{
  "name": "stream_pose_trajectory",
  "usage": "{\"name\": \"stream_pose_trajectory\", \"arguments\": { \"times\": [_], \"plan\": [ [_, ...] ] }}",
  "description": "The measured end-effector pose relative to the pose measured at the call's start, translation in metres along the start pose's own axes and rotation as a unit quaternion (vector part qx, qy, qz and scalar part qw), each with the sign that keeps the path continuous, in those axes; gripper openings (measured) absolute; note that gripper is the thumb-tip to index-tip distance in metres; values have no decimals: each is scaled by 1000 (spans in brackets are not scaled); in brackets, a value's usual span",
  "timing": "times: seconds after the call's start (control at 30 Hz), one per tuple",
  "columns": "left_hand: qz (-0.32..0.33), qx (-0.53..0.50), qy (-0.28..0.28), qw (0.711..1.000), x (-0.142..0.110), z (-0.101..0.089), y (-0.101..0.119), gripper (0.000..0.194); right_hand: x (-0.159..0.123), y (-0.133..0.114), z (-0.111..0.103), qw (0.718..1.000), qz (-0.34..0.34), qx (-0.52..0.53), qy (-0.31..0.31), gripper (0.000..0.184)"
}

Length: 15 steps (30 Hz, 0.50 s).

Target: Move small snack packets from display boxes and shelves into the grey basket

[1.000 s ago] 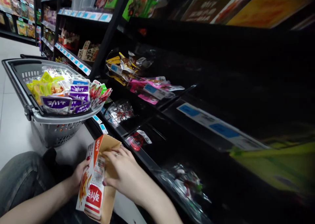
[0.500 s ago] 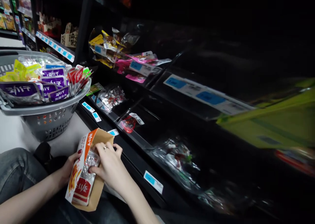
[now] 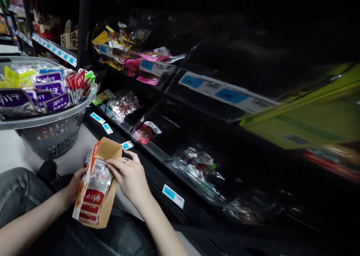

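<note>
A cardboard display box [image 3: 112,211], orange and white outside and brown inside, is tilted over my lap with its open side up. My left hand [image 3: 75,183] grips its left wall, the thumb on the rim and the other fingers hidden behind. Inside lie several silver and red snack packets [image 3: 94,196], stacked overlapping toward the near end. My right hand [image 3: 131,175], with a ring on it, reaches over the right wall. Its thumb and fingertips close on the upper edge of the top packet. The far end of the box's inside shows bare cardboard.
A grey basket [image 3: 56,126] heaped with purple, yellow and red snack packets stands at the left. Dark shelving [image 3: 146,173] with clear bins, loose packets and price labels [image 3: 173,196] runs along the right. A yellow-green object [image 3: 303,125] juts in, blurred.
My right hand has drawn back from deep in the box to the top packet's edge. More of the silver packet and the red labels shows. The view has shifted slightly.
</note>
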<state>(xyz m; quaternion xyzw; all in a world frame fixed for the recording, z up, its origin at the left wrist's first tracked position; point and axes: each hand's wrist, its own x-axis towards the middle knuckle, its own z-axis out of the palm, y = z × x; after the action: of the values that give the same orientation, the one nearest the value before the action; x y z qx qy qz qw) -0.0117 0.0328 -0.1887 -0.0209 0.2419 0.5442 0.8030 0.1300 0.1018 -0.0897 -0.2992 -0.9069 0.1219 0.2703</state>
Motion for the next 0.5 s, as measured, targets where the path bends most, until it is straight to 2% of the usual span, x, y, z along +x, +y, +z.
{"name": "stream_pose_trajectory", "arguments": {
  "times": [0.17,0.3,0.4,0.5],
  "plan": [
    [-2,16,25,1000,-2,3,1,36,1,-3,-1,995,35,2,98,14],
    [-24,25,43,998,-3,1,4,40,1,-10,-12,980,113,52,153,16],
    [-36,21,46,998,-4,2,5,42,1,-9,-17,942,198,174,208,14],
    [-23,16,45,999,-5,5,5,36,2,0,-16,873,235,381,192,21]
  ]
}}
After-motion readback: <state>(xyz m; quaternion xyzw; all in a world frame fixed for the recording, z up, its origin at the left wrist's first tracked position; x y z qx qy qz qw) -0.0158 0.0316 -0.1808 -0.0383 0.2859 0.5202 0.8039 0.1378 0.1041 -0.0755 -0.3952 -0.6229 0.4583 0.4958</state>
